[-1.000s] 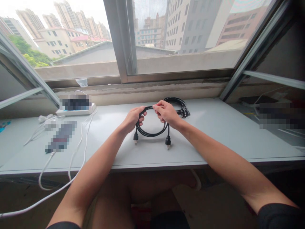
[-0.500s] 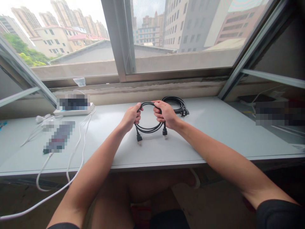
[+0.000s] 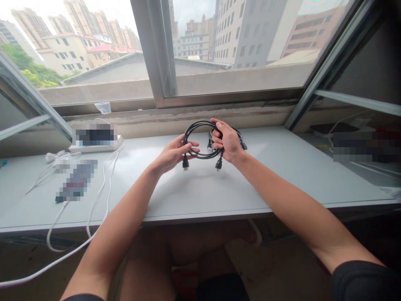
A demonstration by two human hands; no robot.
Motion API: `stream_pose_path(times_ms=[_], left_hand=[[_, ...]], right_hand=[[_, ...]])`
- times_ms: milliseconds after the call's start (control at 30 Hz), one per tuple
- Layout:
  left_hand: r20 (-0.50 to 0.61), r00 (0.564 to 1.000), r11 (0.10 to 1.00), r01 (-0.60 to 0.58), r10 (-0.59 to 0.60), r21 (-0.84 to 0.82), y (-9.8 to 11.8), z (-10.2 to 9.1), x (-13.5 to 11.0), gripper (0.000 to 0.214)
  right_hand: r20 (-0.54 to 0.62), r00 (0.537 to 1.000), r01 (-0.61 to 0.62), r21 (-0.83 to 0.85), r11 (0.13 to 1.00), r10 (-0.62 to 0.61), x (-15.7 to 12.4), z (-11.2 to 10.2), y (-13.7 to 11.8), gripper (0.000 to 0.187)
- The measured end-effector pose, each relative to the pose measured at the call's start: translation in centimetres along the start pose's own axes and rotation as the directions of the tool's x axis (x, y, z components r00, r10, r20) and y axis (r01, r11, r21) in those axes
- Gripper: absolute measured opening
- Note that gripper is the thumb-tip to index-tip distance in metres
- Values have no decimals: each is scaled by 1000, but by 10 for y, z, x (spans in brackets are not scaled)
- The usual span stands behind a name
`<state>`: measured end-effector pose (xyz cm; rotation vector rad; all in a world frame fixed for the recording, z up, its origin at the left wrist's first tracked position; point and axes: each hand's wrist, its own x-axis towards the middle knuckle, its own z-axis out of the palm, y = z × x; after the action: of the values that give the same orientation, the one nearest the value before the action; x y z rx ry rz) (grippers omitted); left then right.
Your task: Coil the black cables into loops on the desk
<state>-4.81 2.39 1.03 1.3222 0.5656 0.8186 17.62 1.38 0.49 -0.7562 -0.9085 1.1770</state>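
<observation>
A coiled black cable (image 3: pixel 196 125) is lifted off the grey desk (image 3: pixel 200 188), its loop held upright between both hands. My right hand (image 3: pixel 228 142) is closed round the right side of the coil. My left hand (image 3: pixel 173 154) grips its lower left part, fingers partly spread under it. Two black plugs (image 3: pixel 186 161) hang from the bottom of the loop. A second black cable coil (image 3: pixel 240 140) lies on the desk just behind my right hand, mostly hidden by it.
A white power strip (image 3: pixel 94 146) sits at the back left, with white cords (image 3: pixel 103 188) trailing over the desk's front edge. Small white items (image 3: pixel 52 157) and a blurred dark object (image 3: pixel 77 179) lie at the left. The window frame (image 3: pixel 163 54) rises behind.
Both hands have raised the coiled cable off the desk and tilted its loop upright, moving it slightly back toward the window. The plugs now hang in the air.
</observation>
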Motion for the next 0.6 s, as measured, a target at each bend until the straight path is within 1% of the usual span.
stream_pose_path(times_ms=[33, 100, 200, 300, 433, 533, 600], left_hand=[[-5, 1000, 1000, -20, 20, 2, 0, 0, 1, 64], [-48, 998, 999, -41, 43, 24, 0, 0, 2, 74], [-137, 990, 995, -29, 41, 90, -3, -2, 4, 79], [-194, 980, 991, -6, 33, 135, -6, -5, 6, 73], [-248, 968, 990, 16, 20, 141, -7, -8, 8, 64], [-273, 961, 989, 4, 38, 149, -6, -9, 8, 56], [-293, 954, 986, -15, 64, 166, -5, -7, 8, 50]], right_hand=[[6, 1000, -4, -1, 1000, 4, 1, -1, 0, 34], [15, 1000, -2, -26, 1000, 2, 1, -1, 2, 35], [9, 1000, 20, -99, 995, -19, -1, 2, 7, 36], [31, 999, 41, -165, 986, -36, -4, 5, 11, 38], [116, 988, 131, -245, 961, -106, -8, 7, 12, 51], [148, 982, 161, -332, 930, -117, -9, 7, 13, 57], [171, 979, 174, -394, 902, -114, -8, 6, 14, 58]])
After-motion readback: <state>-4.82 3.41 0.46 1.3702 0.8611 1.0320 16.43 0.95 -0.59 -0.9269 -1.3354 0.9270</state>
